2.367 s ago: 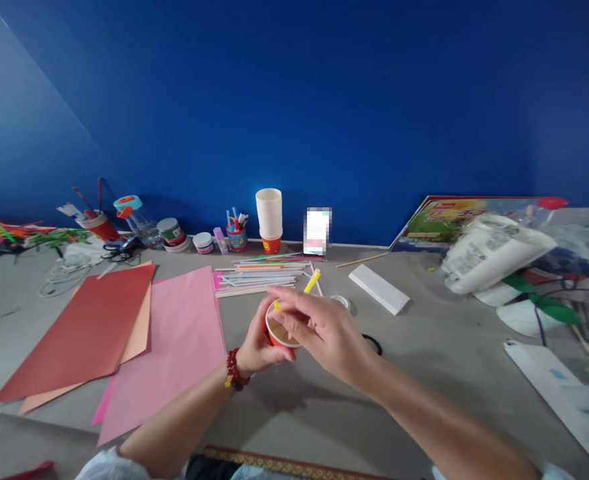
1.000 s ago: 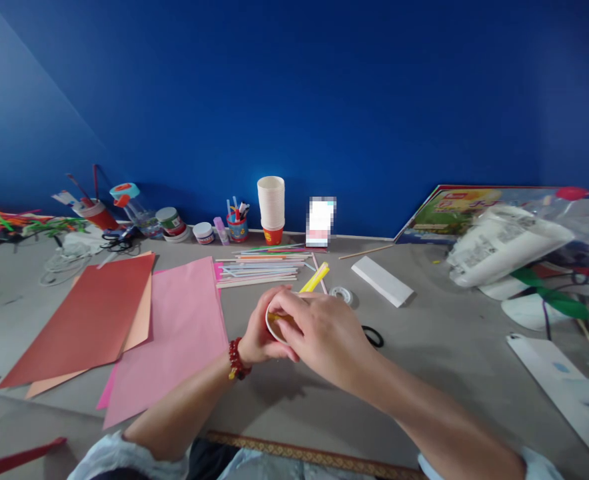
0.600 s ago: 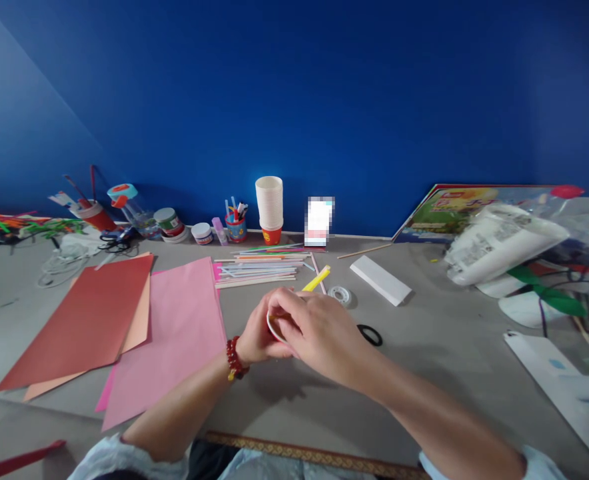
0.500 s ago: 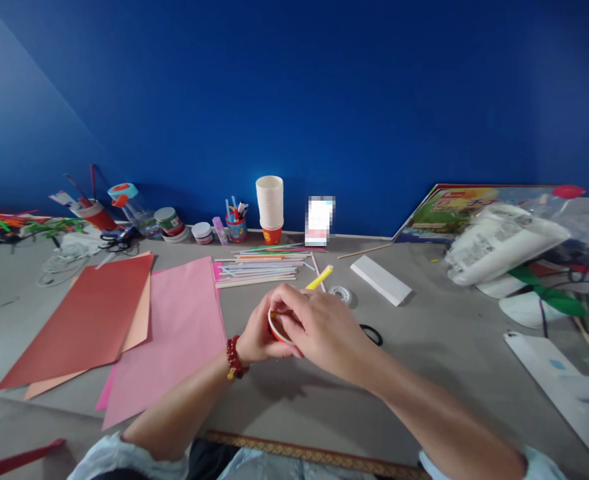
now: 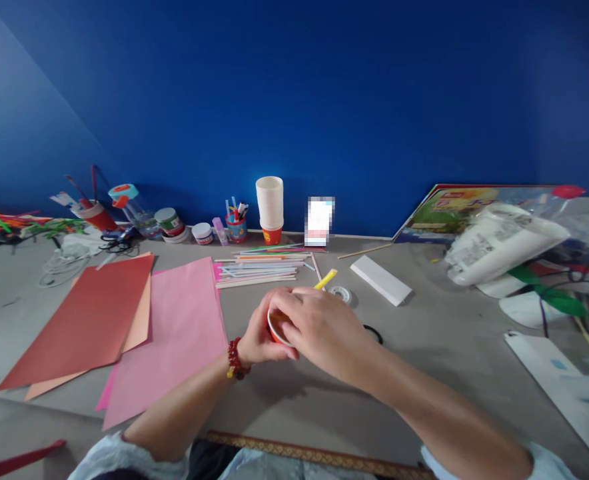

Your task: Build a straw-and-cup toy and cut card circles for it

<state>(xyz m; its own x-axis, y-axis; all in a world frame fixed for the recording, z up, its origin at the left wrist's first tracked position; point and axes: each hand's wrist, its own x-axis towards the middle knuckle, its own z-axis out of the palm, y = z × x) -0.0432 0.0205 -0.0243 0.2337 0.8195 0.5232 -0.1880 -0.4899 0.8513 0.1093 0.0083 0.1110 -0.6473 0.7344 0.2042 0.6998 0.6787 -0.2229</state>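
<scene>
Mid-frame, the cup (image 5: 276, 328) is clasped by the left hand (image 5: 256, 337); the yellow straw (image 5: 326, 279) cannot be judged seated, nor the right hand (image 5: 324, 326) gripping.

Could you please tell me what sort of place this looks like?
Probably a craft workspace: on the gray table lie red paper and thin colored sticks or straws, and a stack of paper cups stands near the blue wall.

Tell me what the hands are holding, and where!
The left hand holds a cup around its side. The right hand has its fingers over the cup's opening; whether they grip the cup or the yellow strip is hidden.
</scene>
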